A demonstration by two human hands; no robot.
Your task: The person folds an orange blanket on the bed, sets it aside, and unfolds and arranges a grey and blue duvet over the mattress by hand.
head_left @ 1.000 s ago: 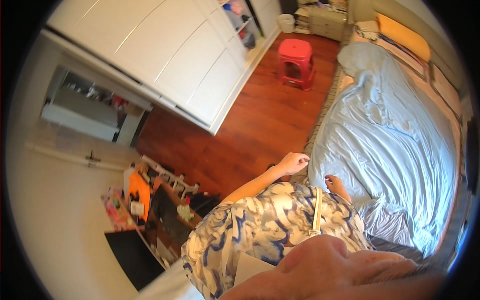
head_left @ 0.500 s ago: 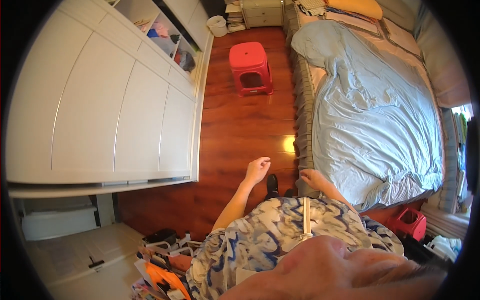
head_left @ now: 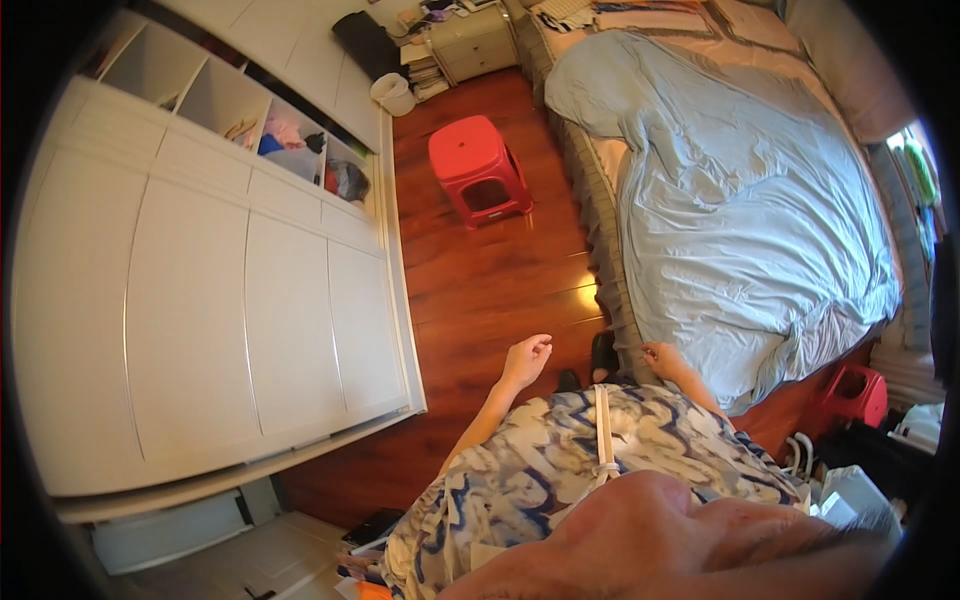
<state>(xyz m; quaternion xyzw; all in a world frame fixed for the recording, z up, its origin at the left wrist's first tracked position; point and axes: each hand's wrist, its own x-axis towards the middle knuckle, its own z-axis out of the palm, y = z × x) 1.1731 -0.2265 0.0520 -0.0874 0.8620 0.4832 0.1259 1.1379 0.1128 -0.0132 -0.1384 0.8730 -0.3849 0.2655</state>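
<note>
My left hand (head_left: 527,361) hangs in the air over the wooden floor (head_left: 490,283), its fingers loosely curled in with nothing visible in them. Close to the near left edge of the bed (head_left: 622,310) is my right hand (head_left: 668,360). Its fingers are curled too, and no held object shows. A light blue quilt (head_left: 750,200) lies rumpled over the bed, just beyond the right hand. Farther ahead on the floor stands a red plastic stool (head_left: 478,168), out of reach of both hands. My dark shoes (head_left: 603,355) show below, between the hands.
A long white wardrobe (head_left: 190,300) lines the left side, with open compartments (head_left: 285,135) holding clothes. At the back are a white bin (head_left: 393,95), stacked papers (head_left: 424,75) and a drawer cabinet (head_left: 475,50). Another red stool (head_left: 858,393) stands at the lower right beyond the bed.
The view has turned and shifted forward: the far stool appears lower and more to the left, and more wardrobe compartments show. My feet have changed position; both hands stay curled.
</note>
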